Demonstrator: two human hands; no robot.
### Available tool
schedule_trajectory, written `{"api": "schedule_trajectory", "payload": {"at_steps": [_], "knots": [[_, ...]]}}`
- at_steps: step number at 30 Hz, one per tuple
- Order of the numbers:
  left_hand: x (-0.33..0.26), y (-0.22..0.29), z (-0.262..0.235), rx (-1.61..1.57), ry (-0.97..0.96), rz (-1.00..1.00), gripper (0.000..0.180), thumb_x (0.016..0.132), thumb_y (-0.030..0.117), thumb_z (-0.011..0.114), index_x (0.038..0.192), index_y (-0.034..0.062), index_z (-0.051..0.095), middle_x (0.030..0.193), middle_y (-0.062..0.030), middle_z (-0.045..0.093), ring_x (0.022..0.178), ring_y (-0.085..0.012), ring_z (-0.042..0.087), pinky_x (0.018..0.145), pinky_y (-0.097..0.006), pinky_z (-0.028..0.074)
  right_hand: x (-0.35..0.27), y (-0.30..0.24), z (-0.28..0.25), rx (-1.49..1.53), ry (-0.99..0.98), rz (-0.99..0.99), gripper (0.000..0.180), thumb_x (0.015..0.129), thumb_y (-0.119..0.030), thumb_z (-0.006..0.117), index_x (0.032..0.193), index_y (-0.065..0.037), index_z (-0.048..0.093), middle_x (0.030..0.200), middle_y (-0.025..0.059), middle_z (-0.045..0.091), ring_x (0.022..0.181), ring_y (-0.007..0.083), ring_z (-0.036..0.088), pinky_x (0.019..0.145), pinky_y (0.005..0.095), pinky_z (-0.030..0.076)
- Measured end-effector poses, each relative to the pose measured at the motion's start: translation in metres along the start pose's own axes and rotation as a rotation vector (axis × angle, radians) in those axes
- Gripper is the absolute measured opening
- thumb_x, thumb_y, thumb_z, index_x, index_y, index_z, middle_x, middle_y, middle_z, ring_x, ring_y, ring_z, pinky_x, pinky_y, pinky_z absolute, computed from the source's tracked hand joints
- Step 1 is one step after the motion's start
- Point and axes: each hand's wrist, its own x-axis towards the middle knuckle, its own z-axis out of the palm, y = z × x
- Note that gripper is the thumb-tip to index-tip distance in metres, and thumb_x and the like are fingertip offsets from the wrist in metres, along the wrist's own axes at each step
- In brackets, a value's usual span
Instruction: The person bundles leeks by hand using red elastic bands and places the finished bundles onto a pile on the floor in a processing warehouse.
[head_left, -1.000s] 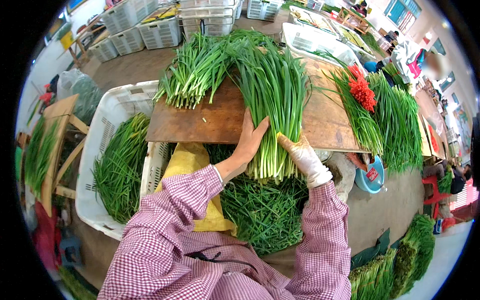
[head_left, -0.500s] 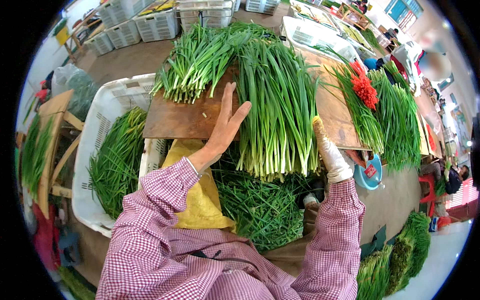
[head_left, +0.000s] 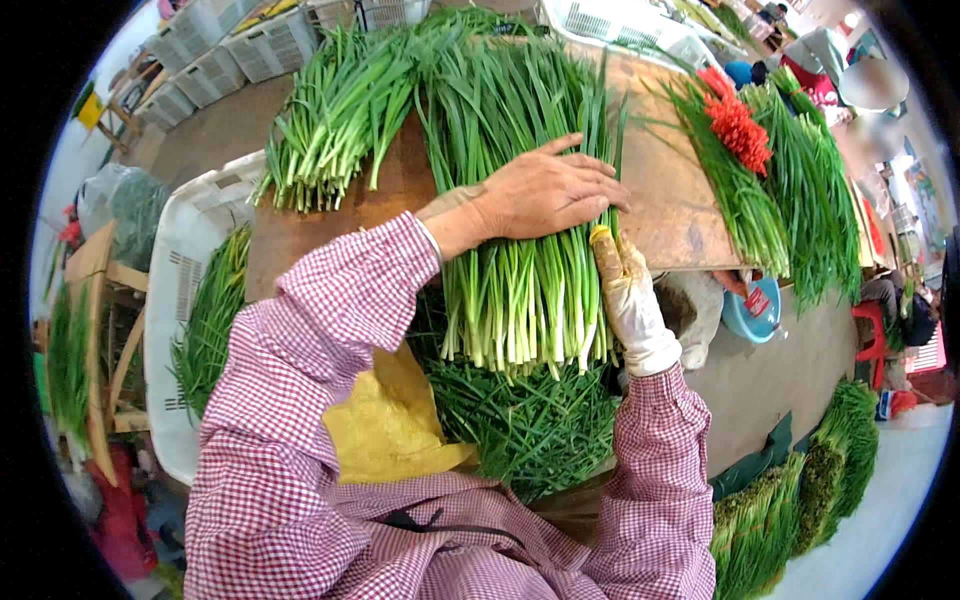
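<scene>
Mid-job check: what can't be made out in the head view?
Head view:
- Chives directly under the left hand: covered by it.
- Left edge of the yellow sack: behind the left sleeve.
- Near end of the left-side crate: hidden by that sleeve.
- Upper part of the top-centre crate: cut off by the picture's edge.

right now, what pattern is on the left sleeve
Left sleeve: small dark red and white checks, best seen in the head view.
</scene>
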Motion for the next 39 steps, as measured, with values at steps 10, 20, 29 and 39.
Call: {"api": "schedule_trajectory", "payload": {"at_steps": [10,20,29,39], "knots": [[0.0,0.002,-0.01,0.05,-0.064,-0.038,0.04,0.093,0.032,0.025,0.105,0.0138,0.058,0.105,-0.009,0.06,0.113,-0.0217,0.048,0.109,-0.049,0.014,-0.012,-0.013,-0.022,-0.219,0.057,-0.167,0.057,0.09,-0.039,0.047,0.127,0.003,0.041,0.134,0.0246,0.036,0.125,0.0311,0.037,0.102,0.0357,0.03],[-0.003,0.023,-0.036,0.19,0.154,-0.077,0.038,0.092,0.035,0.038,0.123,0.0149,0.047,0.131,-0.0025,0.045,0.127,-0.0198,0.035,0.109,-0.047,0.011,0.003,-0.039,-0.006,0.302,-0.081,0.153,0.055,0.083,-0.021,0.065,0.126,-0.001,0.039,0.108,0.0065,0.057,0.093,0.0122,0.053,0.082,0.0256,0.044],[-0.085,0.029,-0.02,-0.084,0.113,-0.296,0.061,0.091,0.05,0.029,0.138,0.01,0.028,0.144,-0.0093,0.024,0.136,-0.026,0.015,0.11,-0.043,0.003,0.013,-0.017,-0.011,0.139,-0.179,0.109,0.06,0.085,-0.016,0.061,0.134,0.0,0.031,0.115,0.0107,0.054,0.104,0.0153,0.05,0.09,0.0282,0.04],[-0.077,0.027,-0.011,-0.165,0.187,-0.288,0.061,0.091,0.047,0.03,0.137,0.0066,0.029,0.144,-0.0114,0.024,0.136,-0.0271,0.012,0.11,-0.043,0.003,0.016,-0.039,-0.011,0.04,-0.373,0.045,0.063,0.089,-0.027,0.054,0.137,-0.001,0.023,0.127,0.0159,0.045,0.117,0.0216,0.043,0.098,0.0317,0.032]]}}
